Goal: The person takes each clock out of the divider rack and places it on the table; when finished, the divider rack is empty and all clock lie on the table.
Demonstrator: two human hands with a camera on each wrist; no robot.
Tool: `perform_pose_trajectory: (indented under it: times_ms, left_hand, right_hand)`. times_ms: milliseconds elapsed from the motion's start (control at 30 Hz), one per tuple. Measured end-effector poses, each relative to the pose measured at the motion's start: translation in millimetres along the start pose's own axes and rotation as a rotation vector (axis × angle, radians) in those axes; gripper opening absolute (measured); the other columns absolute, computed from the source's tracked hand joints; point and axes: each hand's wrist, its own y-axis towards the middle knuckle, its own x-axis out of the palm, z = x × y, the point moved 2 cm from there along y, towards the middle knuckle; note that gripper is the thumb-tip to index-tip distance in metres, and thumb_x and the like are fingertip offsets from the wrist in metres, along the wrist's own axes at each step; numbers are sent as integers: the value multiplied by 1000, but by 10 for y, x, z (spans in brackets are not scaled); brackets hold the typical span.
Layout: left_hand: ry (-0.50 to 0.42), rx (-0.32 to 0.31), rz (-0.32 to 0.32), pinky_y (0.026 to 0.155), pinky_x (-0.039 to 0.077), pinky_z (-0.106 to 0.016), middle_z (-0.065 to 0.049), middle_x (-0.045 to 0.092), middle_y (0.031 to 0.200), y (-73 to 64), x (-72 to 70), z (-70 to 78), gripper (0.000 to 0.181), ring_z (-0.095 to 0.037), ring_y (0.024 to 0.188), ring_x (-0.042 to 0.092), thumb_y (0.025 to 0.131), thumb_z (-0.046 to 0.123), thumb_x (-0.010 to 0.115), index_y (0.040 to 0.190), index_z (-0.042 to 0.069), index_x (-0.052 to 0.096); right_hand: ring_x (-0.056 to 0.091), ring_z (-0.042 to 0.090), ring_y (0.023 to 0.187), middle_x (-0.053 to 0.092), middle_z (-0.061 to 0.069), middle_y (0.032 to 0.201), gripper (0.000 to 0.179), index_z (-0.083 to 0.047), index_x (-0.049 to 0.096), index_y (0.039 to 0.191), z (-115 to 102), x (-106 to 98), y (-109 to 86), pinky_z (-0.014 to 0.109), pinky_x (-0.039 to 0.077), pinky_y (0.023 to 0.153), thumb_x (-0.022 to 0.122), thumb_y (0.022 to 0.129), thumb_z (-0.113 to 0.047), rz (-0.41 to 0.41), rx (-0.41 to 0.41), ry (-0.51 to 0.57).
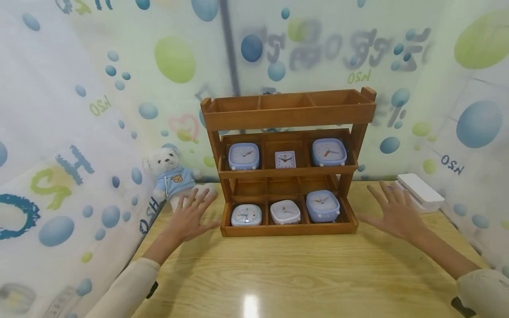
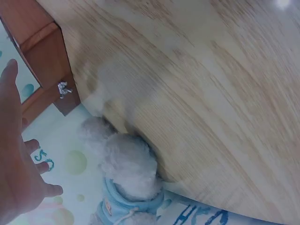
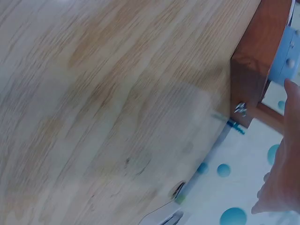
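Observation:
A brown wooden three-tier rack (image 1: 288, 230) stands on the table with several small alarm clocks in its compartments. The middle tier holds a periwinkle clock (image 1: 244, 156) at left, a small square clock (image 1: 285, 160) in the centre and another periwinkle clock (image 1: 329, 152) at right. In the bottom tier sit a pale blue oval clock (image 1: 246, 215), a white clock (image 1: 285, 212) and a taller blue clock (image 1: 323, 206). My left hand (image 1: 190, 219), fingers spread, is beside the rack's left end. On the right side, my right hand (image 1: 399, 216) is spread likewise. Neither hand holds anything.
Behind the left hand, a white teddy bear (image 1: 175, 179) in a blue hoodie leans near the patterned curtain (image 1: 175, 97). White boxes (image 1: 420, 191) lie at the back right, beyond the right hand. Wood-grained tabletop (image 1: 286, 269) stretches in front of the rack.

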Motion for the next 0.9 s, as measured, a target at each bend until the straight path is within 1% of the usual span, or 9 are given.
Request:
perform_pose_trajectory:
  times_ms: [67,200,367,400,467,533,667,767,900]
  left_hand:
    - [-18,6,-15,117,16,-74,-13,30,168,12,1,52,91,-47,154,22,91,64,68,163,17,38]
    - [-34,24,-34,117,19,-74,-14,32,168,29,9,147,88,-46,153,25,93,66,65,160,14,43]
    - [-40,44,-36,116,22,-74,-17,33,166,39,44,229,87,-47,151,30,93,67,64,158,13,46]
    - [-36,47,-34,115,24,-74,-17,35,166,39,55,238,86,-47,150,31,93,67,64,158,13,47]
    - [-26,52,-33,115,25,-73,-16,38,164,40,76,257,86,-46,150,33,93,67,64,158,14,47]
    - [-32,57,-37,116,25,-72,-15,41,163,41,93,279,85,-45,150,33,92,67,65,157,15,48]
    - [-65,53,-52,115,26,-73,-15,44,161,55,125,319,83,-45,151,32,93,65,66,157,15,49]
    - [-107,34,-65,115,26,-73,-16,45,160,75,138,346,81,-45,152,30,94,63,66,156,14,50]
    - [-148,7,-85,117,25,-71,-14,46,159,114,159,372,80,-44,153,27,95,64,64,156,13,50]
  right_hand:
    - [33,60,140,38,35,156,102,-4,46,154,-74,-4,15,80,24,108,75,80,-69,-15,-2,5]
    - [35,60,140,38,34,157,103,-5,45,155,-204,-1,34,80,23,107,75,80,-69,-23,-16,23]
    - [32,61,142,37,33,157,104,-6,41,158,-351,9,70,78,20,112,75,81,-69,-53,-19,60]
    - [31,60,143,37,33,158,105,-7,39,159,-382,11,85,77,18,114,74,82,-69,-63,-18,68]
    - [30,59,144,37,32,158,104,-7,40,159,-454,-1,118,76,17,115,74,83,-69,-81,-14,86]
    - [31,57,145,38,32,158,103,-8,41,159,-528,-10,153,75,19,115,73,83,-70,-93,-12,100]
    - [38,53,143,45,31,154,102,-7,44,157,-659,-16,234,72,26,114,72,83,-72,-101,-34,105]
    - [44,51,139,50,29,150,101,-7,47,156,-731,-9,303,69,29,115,72,83,-73,-100,-58,110]
    - [50,48,136,52,26,149,99,-8,49,155,-794,15,385,66,35,113,75,82,-70,-92,-88,141]
